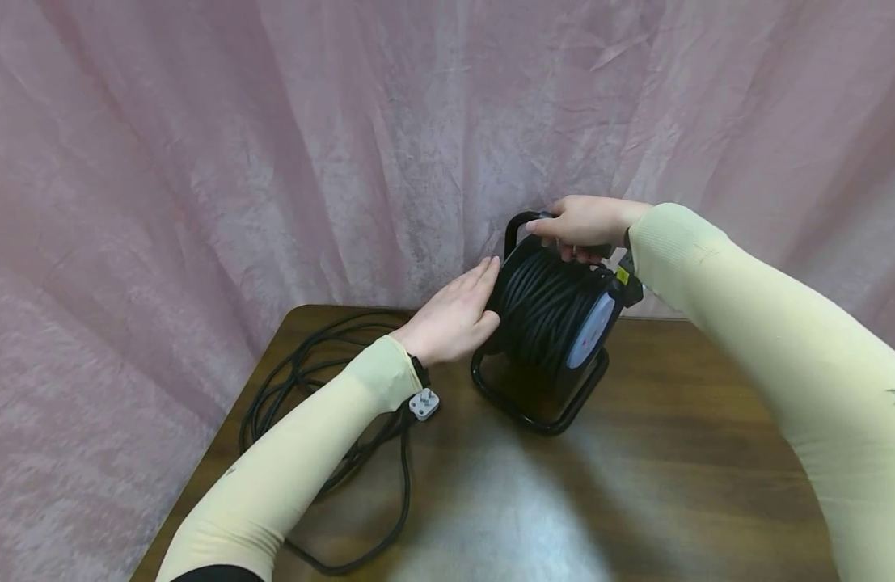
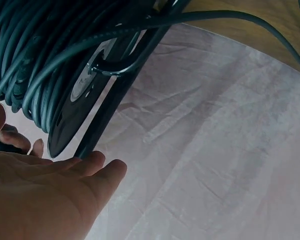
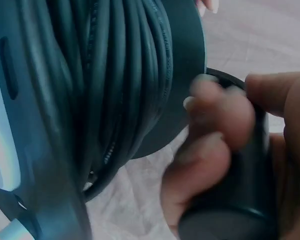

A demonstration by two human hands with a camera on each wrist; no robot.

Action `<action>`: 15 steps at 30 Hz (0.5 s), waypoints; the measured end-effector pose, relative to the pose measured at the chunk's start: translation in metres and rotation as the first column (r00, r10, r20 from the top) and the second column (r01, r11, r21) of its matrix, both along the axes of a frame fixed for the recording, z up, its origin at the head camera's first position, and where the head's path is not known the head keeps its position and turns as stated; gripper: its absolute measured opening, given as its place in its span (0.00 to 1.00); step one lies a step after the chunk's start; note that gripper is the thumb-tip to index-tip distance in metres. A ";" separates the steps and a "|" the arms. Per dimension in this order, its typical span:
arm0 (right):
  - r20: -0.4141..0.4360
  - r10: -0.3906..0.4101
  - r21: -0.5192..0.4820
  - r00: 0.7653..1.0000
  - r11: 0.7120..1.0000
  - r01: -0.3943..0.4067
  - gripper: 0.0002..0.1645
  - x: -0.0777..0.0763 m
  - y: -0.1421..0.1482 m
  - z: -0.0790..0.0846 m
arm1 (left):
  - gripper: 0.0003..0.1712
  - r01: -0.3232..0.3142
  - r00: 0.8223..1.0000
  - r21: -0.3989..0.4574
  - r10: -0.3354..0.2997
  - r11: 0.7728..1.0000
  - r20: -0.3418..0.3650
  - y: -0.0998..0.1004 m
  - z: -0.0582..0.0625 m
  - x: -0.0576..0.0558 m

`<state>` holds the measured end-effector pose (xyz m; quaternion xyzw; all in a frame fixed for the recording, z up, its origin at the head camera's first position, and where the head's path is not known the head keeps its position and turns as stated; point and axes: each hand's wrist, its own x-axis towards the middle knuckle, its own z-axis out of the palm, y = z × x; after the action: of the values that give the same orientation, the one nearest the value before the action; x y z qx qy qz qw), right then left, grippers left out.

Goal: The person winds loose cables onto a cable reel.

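On the table stands a black cable reel [image 1: 545, 303], wound with thick black cable, its frame tilted in the head view. My right hand [image 1: 588, 220] grips the top handle; in the right wrist view its fingers [image 3: 205, 160] curl round the thick black grip [image 3: 235, 190]. With fingers straight, my left hand [image 1: 454, 314] lies against the reel's left side. The left wrist view has those fingertips at the frame tube [image 2: 107, 110], beside the round side disc [image 2: 72, 117]. A pale socket face [image 1: 591, 330] shows on the reel's right side.
Loose black cable [image 1: 272, 396] lies in wide loops on the left of the wooden table [image 1: 680, 453], partly behind my left forearm. A white plug [image 1: 424, 404] sits close to my left wrist. A pink curtain [image 1: 389, 145] hangs right behind the table.
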<state>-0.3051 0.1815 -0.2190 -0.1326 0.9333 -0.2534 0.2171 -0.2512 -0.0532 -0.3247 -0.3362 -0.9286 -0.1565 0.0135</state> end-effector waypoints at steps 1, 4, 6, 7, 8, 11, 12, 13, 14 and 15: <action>-0.015 0.002 0.002 1.000 1.000 -0.002 0.33 0.000 0.001 0.000 | 0.41 -0.002 1.000 0.001 0.002 1.000 0.002 -0.001 0.001 0.000; -0.074 -0.003 0.008 0.997 1.000 0.003 0.32 0.002 0.004 -0.003 | 0.41 0.001 1.000 -0.003 -0.001 1.000 0.000 -0.003 0.002 0.000; -0.107 -0.018 0.022 0.994 1.000 0.020 0.33 0.004 0.006 -0.005 | 0.41 0.001 1.000 -0.008 -0.001 1.000 0.013 -0.004 0.001 0.000; -0.117 -0.026 0.030 0.993 0.999 0.030 0.34 0.006 0.008 -0.006 | 0.41 0.001 1.000 -0.010 0.000 1.000 0.022 -0.006 0.000 0.000; -0.125 -0.039 0.033 0.991 0.999 0.043 0.34 0.008 0.009 -0.006 | 0.41 0.001 1.000 -0.010 -0.001 1.000 0.023 -0.007 -0.002 0.000; -0.112 -0.092 0.022 0.990 0.995 0.095 0.36 0.014 0.013 -0.004 | 0.41 -0.002 0.998 -0.007 0.002 1.000 0.055 -0.012 -0.005 -0.002; -0.095 -0.116 0.004 0.989 0.993 0.117 0.35 0.017 0.015 -0.002 | 0.41 0.002 0.998 -0.008 -0.002 1.000 0.061 -0.013 -0.007 -0.003; -0.069 -0.146 -0.019 0.987 0.989 0.145 0.35 0.020 0.016 -0.001 | 0.41 0.009 0.998 -0.008 -0.009 1.000 0.063 -0.015 -0.008 -0.004; -0.041 -0.176 -0.047 0.983 0.984 0.174 0.33 0.024 0.018 0.001 | 0.40 0.015 0.997 -0.011 -0.014 1.000 0.070 -0.017 -0.010 -0.004; -0.002 -0.208 -0.080 0.978 0.975 0.207 0.32 0.027 0.019 0.002 | 0.40 0.020 0.997 -0.015 -0.019 1.000 0.081 -0.018 -0.011 -0.004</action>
<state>-0.2781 0.2007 -0.2171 -0.0442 0.9324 -0.3107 0.1792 -0.2553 -0.0716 -0.3359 -0.3387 -0.9263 -0.1627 -0.0282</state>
